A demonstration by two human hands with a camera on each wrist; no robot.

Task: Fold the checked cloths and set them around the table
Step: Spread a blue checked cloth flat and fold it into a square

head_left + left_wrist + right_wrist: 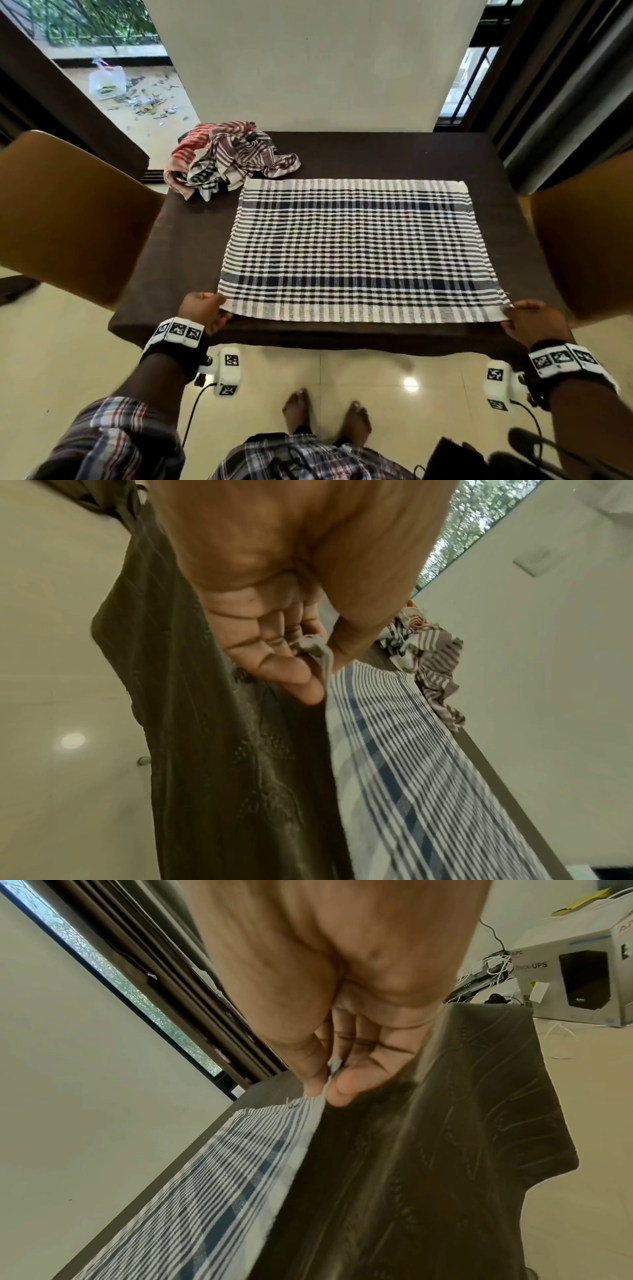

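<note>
A blue-and-white checked cloth (pixel 356 250) lies spread flat on the dark brown table (pixel 191 240). My left hand (pixel 205 308) pinches its near left corner at the table's front edge. In the left wrist view the thumb and fingers (pixel 298 680) clamp the bunched corner of the cloth (pixel 394 764). My right hand (pixel 527 317) pinches the near right corner. In the right wrist view that hand (pixel 329 1080) squeezes the cloth (pixel 240 1164) between thumb and forefinger. A crumpled heap of red, brown and black checked cloths (pixel 222 157) lies at the table's far left.
Two tan chairs flank the table, one on the left (pixel 68 212) and one on the right (pixel 589 246). A white wall (pixel 308 61) rises behind the table. My bare feet (pixel 325 414) stand on the cream tiled floor below the front edge.
</note>
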